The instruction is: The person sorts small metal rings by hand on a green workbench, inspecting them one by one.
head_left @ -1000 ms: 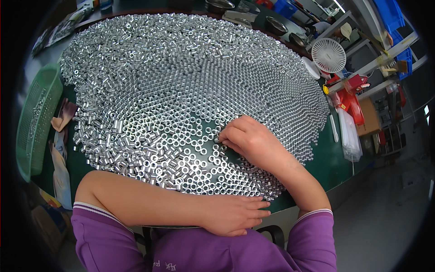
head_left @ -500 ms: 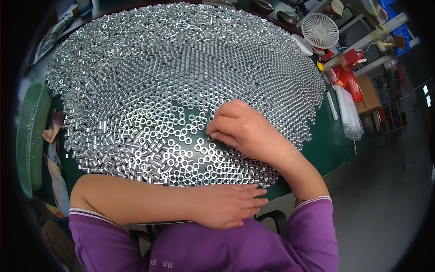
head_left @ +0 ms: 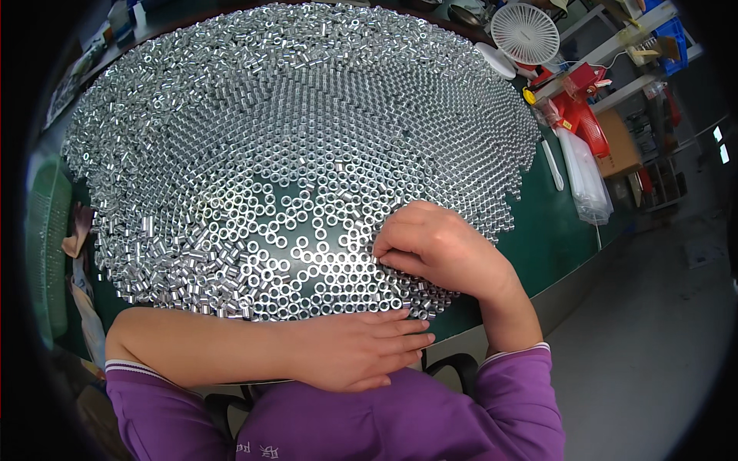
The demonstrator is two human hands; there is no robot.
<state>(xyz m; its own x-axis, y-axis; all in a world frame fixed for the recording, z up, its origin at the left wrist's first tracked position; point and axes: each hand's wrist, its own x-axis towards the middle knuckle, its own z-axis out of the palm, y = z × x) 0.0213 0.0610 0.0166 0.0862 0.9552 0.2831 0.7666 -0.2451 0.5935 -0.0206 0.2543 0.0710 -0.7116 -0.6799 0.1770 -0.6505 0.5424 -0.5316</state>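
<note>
Many short shiny metal sleeves cover the green table (head_left: 550, 238). In the middle, dense rows of upright sleeves (head_left: 307, 115) stand side by side. Nearer to me, upright sleeves (head_left: 307, 207) show their round open ends, with gaps of green between them. My right hand (head_left: 442, 250) is closed in a pinch, low over the sleeves at right of centre; whatever its fingertips hold is hidden. Across the table's front edge lies my left forearm, and my left hand (head_left: 354, 353) rests flat with fingers stretched, just below the nearest sleeves.
Tumbled sleeves (head_left: 184, 269) heap at the near left, more along the far side. A green basket (head_left: 48, 253) stands at the left edge. On the right are a white fan (head_left: 525, 34), red bin (head_left: 588, 131), clear plastic bags (head_left: 583, 180) and a cardboard box (head_left: 619, 146).
My right hand has come nearer to me, still pinched among the sleeves. The whole view has shifted a little. My left hand stays flat at the edge.
</note>
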